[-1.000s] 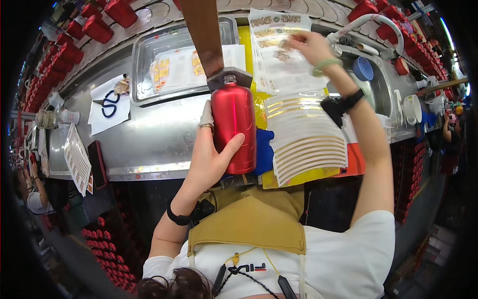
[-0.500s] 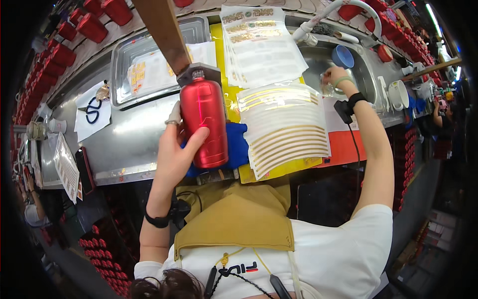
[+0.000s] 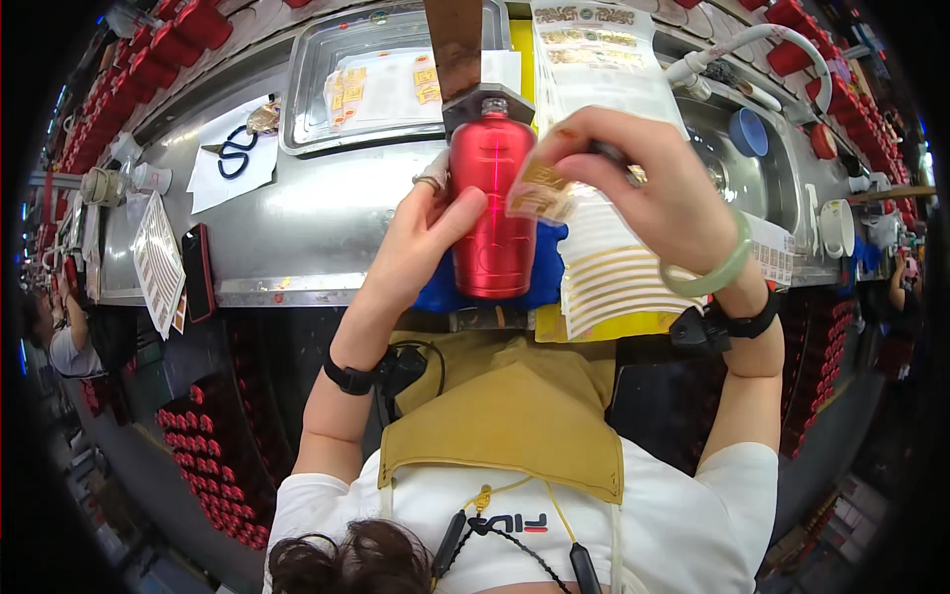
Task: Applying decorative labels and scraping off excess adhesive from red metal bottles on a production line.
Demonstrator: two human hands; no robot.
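A glossy red bottle [image 3: 495, 223] stands or leans with its neck against a dark metal holder [image 3: 487, 96], and a thin bright line runs down its front. My left hand [image 3: 421, 236] is closed round the bottle's left side, the thumb lying across its front. Beside the bottle's right edge, my right hand [image 3: 658, 183] pinches a small clear film with a gold print [image 3: 541, 193]; whether the film touches the bottle I cannot tell. A blue cloth [image 3: 550, 262] lies under and behind the bottle. Below my right hand are sheets with curved gold stripes [image 3: 618, 282].
A clear tray [image 3: 297, 129] with gold-printed pieces stands at the back left. Dark-handled scissors [image 3: 236, 158] rest on white paper, near a phone [image 3: 198, 272]. At the right is a metal sink [image 3: 782, 188] with a blue bowl [image 3: 749, 132] and a white tap [image 3: 762, 35].
My right hand has come left from the sink to the bottle, now with the gold-printed film in its fingers. My left hand keeps its hold. The whole view has shifted.
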